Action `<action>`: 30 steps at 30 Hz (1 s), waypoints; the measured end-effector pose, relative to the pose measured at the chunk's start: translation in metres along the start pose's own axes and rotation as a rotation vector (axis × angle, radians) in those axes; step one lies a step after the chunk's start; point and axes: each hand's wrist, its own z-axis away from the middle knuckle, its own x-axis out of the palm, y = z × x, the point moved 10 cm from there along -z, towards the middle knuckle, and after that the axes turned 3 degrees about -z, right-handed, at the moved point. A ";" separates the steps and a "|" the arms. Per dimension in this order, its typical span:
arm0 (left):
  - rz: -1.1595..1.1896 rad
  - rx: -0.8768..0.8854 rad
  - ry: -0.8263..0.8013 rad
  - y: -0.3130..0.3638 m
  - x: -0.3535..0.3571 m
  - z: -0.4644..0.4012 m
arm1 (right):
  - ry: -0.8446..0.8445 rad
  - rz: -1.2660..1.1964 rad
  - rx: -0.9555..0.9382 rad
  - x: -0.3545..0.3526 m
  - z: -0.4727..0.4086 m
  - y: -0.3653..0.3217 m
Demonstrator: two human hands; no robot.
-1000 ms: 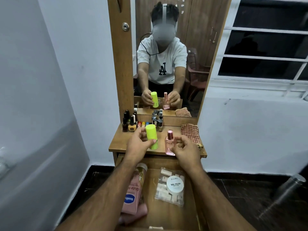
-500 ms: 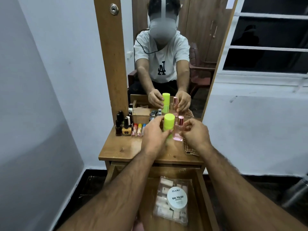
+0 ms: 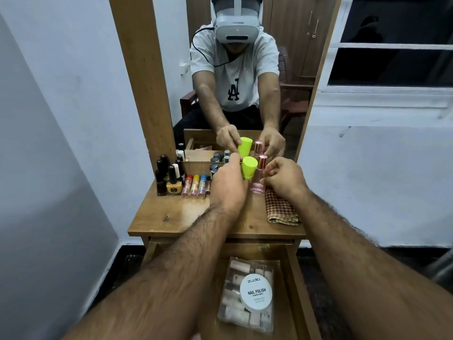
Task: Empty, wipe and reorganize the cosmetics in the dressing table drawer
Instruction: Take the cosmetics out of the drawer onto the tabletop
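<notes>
My left hand (image 3: pixel 226 186) grips a neon-green container (image 3: pixel 248 167) at the back of the dressing table top (image 3: pixel 186 214), close to the mirror. Beside it, my right hand (image 3: pixel 285 179) pinches a clear pink bottle with a rose-gold cap (image 3: pixel 259 177), whose base is on or just above the table. The open drawer (image 3: pixel 297 285) below holds a clear pouch (image 3: pixel 235 310) with a white nail polish remover jar (image 3: pixel 255 292) lying on it. My forearms hide the drawer's left part.
Several nail polish bottles (image 3: pixel 169 177) and three coloured lip balm tubes (image 3: pixel 195 186) stand in a row at the table's back left. A checked cloth (image 3: pixel 280 208) lies on the right edge. The mirror (image 3: pixel 245 82) rises directly behind. White walls flank the table.
Both hands have carried the green container and the pink bottle from the table's front edge to the back, near the mirror. The camera leaned closer, and the pink tube in the drawer is out of sight.
</notes>
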 end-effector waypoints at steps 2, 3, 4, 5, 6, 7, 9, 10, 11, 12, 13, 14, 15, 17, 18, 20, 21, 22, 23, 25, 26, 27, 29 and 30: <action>-0.016 -0.032 -0.004 -0.003 0.002 0.001 | -0.009 -0.017 0.006 0.002 -0.001 0.000; -0.024 -0.044 -0.007 -0.004 0.003 0.001 | -0.011 -0.021 0.008 0.002 -0.002 0.000; -0.033 -0.050 -0.013 -0.005 0.004 0.002 | -0.013 -0.022 0.010 0.002 -0.002 -0.001; -0.041 -0.055 -0.018 -0.005 0.006 0.002 | -0.015 -0.023 0.011 0.002 -0.003 -0.001; -0.044 -0.059 -0.020 -0.006 0.006 0.003 | -0.018 -0.024 0.012 0.003 -0.004 -0.001; -0.042 -0.061 -0.019 -0.006 0.007 0.004 | -0.020 -0.024 0.014 0.003 -0.005 -0.002; -0.039 -0.054 -0.013 -0.006 0.006 0.007 | -0.021 -0.020 0.016 0.004 -0.007 -0.001; -0.038 -0.044 -0.011 -0.005 0.006 0.008 | -0.019 -0.015 0.014 0.005 -0.008 -0.001; -0.035 -0.035 -0.009 -0.003 0.006 0.010 | -0.015 -0.007 0.011 0.005 -0.009 -0.001; -0.029 -0.028 -0.010 -0.002 0.005 0.011 | -0.010 0.000 0.007 0.006 -0.010 -0.001; -0.024 -0.025 -0.013 -0.001 0.005 0.013 | -0.005 0.006 0.002 0.007 -0.011 -0.001; -0.023 -0.022 -0.018 -0.001 0.005 0.014 | 0.001 0.013 0.000 0.007 -0.012 -0.001; -0.024 -0.019 -0.022 -0.001 0.005 0.015 | 0.007 0.021 -0.001 0.008 -0.012 -0.001; -0.025 -0.015 -0.020 -0.001 0.005 0.016 | 0.023 0.040 -0.003 0.008 -0.012 -0.001; -0.025 -0.012 -0.016 -0.002 0.004 0.016 | 0.031 0.047 -0.003 0.008 -0.013 -0.001; -0.024 -0.015 -0.006 -0.002 0.005 0.018 | 0.039 0.058 -0.004 0.007 -0.014 -0.001; -0.025 -0.016 -0.003 -0.002 0.005 0.018 | 0.040 0.064 -0.003 0.007 -0.014 -0.001; -0.027 -0.015 -0.001 -0.002 0.004 0.019 | 0.040 0.070 -0.001 0.007 -0.015 -0.001; -0.026 -0.013 -0.001 -0.003 0.004 0.020 | 0.042 0.080 -0.001 0.007 -0.015 -0.001; -0.017 -0.005 -0.003 -0.003 0.004 0.022 | 0.052 0.107 0.000 0.006 -0.016 -0.002; -0.011 0.002 -0.002 -0.003 0.003 0.023 | 0.063 0.121 0.000 0.005 -0.016 -0.002; -0.006 0.010 0.001 -0.002 0.003 0.024 | 0.075 0.134 -0.001 0.004 -0.016 -0.002; -0.007 0.025 0.006 -0.001 0.003 0.024 | 0.087 0.160 -0.009 0.003 -0.016 -0.002; -0.010 0.029 0.008 -0.001 0.002 0.024 | 0.089 0.171 -0.012 0.003 -0.016 -0.003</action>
